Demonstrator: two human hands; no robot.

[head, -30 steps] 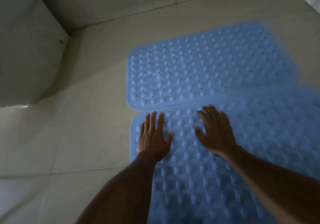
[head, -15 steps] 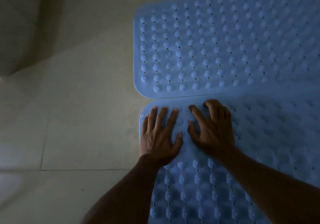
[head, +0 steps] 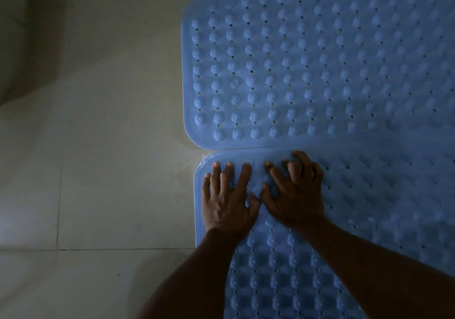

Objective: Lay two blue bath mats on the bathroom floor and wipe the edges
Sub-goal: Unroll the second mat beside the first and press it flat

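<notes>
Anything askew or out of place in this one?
Mildly, yes: the near mat has its left edge further right than the far mat, so their ends are staggered, beside where the left hand and right hand press it.

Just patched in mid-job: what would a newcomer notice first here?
Two blue studded mats dominate the right side, the far mat meeting the near mat along a seam. The left hand and right hand press side by side on the near mat's far-left corner, by that seam. Pale tiled floor lies to the left.

no readable text, labels, brands or numbers anywhere in view
</notes>
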